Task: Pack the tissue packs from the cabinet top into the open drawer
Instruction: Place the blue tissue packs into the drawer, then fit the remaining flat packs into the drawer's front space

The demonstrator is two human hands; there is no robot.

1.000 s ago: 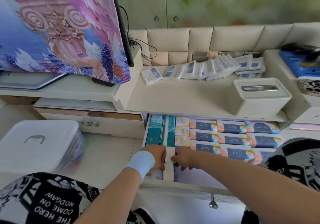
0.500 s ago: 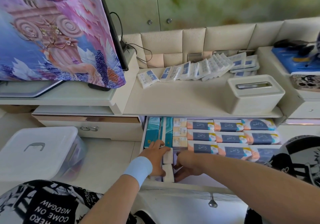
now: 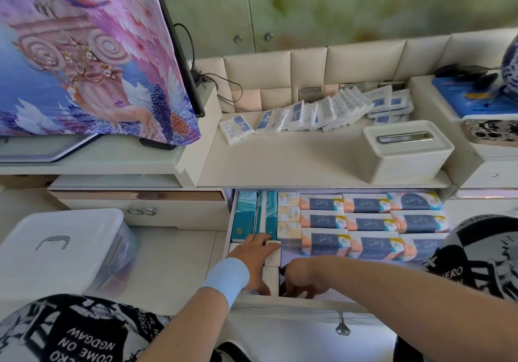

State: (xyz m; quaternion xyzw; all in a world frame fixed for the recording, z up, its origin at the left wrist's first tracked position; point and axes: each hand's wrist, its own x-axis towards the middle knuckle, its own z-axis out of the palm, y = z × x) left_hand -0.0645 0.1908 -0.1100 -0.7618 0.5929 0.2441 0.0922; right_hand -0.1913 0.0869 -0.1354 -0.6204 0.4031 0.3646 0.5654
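The left hand (image 3: 253, 251) no longer pinches a pack but lies flat, fingers straight, on the white packs (image 3: 272, 276) in the front-left corner of the drawer (image 3: 350, 304), while the right hand (image 3: 304, 279) curls beside them, whether empty I cannot tell, so the tissue packs (image 3: 322, 112) on the worktop (image 3: 280, 159) probably come next.

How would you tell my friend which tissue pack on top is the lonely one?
Start at the purple patterned cloth, then look right to the cream cabinet top. A row of white-and-blue tissue packs leans along its back. The lonely pack lies flat at the left end, set apart.
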